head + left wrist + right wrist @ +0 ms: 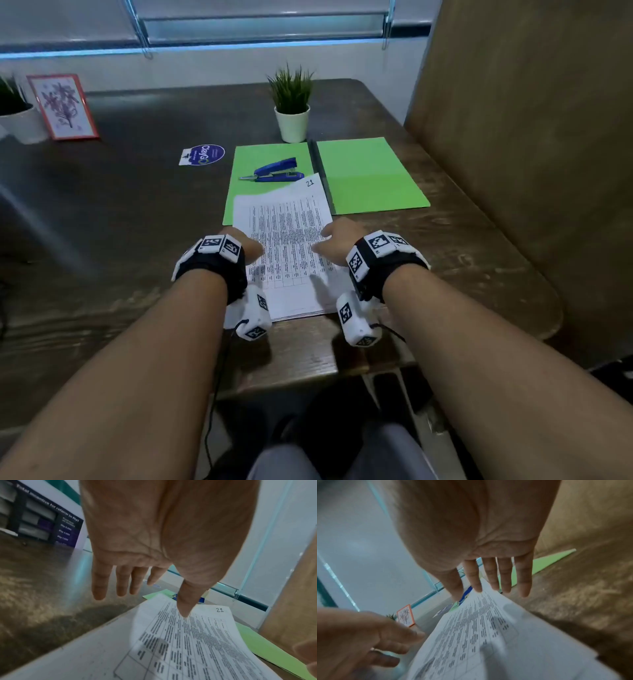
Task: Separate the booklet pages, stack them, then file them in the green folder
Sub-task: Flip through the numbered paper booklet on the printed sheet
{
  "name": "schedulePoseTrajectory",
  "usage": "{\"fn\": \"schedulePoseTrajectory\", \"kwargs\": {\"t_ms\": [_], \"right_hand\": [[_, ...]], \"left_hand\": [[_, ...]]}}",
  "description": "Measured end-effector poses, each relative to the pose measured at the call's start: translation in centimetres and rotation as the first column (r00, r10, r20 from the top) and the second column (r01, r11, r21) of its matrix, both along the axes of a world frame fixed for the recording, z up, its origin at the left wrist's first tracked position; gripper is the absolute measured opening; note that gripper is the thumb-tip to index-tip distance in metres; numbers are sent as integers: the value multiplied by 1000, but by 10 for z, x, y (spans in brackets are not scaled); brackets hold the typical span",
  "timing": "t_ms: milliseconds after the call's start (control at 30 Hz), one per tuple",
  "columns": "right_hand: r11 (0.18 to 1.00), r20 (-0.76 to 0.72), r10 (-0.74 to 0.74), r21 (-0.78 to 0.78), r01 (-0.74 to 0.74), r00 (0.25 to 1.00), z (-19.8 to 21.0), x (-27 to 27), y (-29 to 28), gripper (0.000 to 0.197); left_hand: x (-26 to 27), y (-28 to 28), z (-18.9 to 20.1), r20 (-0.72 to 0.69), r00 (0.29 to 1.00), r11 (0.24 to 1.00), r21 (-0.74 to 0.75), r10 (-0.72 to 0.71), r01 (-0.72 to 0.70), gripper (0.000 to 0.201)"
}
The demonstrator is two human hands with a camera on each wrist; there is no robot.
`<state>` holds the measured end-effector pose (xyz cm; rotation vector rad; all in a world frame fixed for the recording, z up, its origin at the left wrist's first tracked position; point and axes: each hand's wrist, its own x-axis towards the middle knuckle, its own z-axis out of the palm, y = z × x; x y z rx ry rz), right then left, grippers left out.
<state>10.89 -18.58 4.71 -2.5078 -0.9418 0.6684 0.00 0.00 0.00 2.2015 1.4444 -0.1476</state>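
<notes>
A stack of printed pages point(286, 253) lies near the table's front edge. Its top sheet point(197, 635), marked 21, sits slightly askew and reaches onto the green folder point(370, 174). The folder lies open and flat behind the stack. My left hand point(251, 245) is at the stack's left edge with fingers point(121, 584) straight and spread and the thumb over the sheet. At the right edge is my right hand point(329, 240), its fingers point(505, 577) also straight, above the sheet's far corner. Neither hand grips anything.
A blue stapler point(274, 170) rests on the folder's left flap. Behind the folder stands a small potted plant point(292, 113). A round sticker point(205, 155), a red picture frame point(63, 106) and another pot point(19, 123) are at the left. A brown padded wall point(531, 137) bounds the right.
</notes>
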Motion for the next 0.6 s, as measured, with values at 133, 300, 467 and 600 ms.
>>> {"fn": "schedulePoseTrajectory", "kwargs": {"t_ms": [133, 300, 467, 600], "right_hand": [[989, -83, -146, 28, 149, 986, -26, 24, 22, 25], [966, -32, -253, 43, 255, 967, -37, 56, 75, 33], [978, 75, -206, -24, 208, 976, -38, 78, 101, 26], [982, 139, -169, -66, 179, 976, -39, 86, 103, 27]], "left_hand": [[18, 28, -21, 12, 997, 996, 46, 72, -72, 78], [73, 103, -18, 12, 998, 982, 178, -60, 57, 92], [110, 102, -4, -95, 957, 952, 113, -273, 283, 80], [135, 94, -4, -72, 922, 915, 113, -381, 387, 79]]}}
